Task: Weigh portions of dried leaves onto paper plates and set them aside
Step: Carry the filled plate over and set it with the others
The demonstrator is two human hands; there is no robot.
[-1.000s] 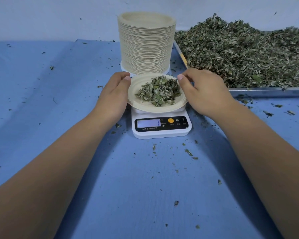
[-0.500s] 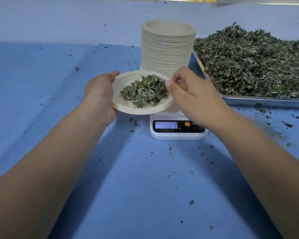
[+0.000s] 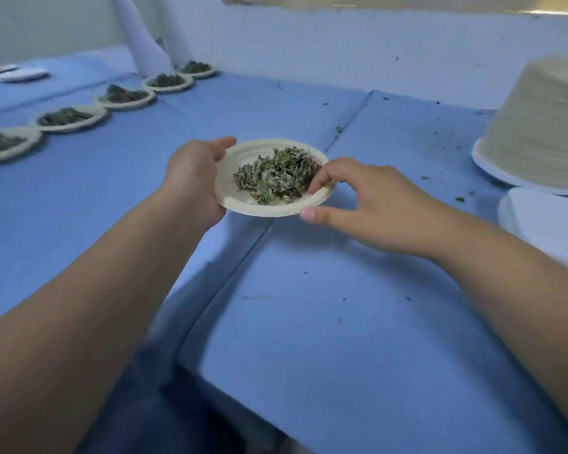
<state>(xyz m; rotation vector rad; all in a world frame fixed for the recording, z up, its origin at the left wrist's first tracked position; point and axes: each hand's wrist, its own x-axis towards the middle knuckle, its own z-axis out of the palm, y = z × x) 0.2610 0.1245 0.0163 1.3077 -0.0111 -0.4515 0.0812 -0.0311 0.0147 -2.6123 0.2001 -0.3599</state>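
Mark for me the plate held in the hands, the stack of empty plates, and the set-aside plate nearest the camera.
held plate (image 3: 263, 209), head view, on its near rim, bare of leaves.
stack of empty plates (image 3: 538, 126), head view, on the stack's side.
nearest set-aside plate (image 3: 22, 150), head view, on its right rim.

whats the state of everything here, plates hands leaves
held plate, lifted off the table, carrying leaves
dried leaves, piled in the held plate
left hand, grips the plate's left rim
right hand, pinches the plate's right rim
filled plates, five in a row, resting on the table
plate stack, upright, untouched
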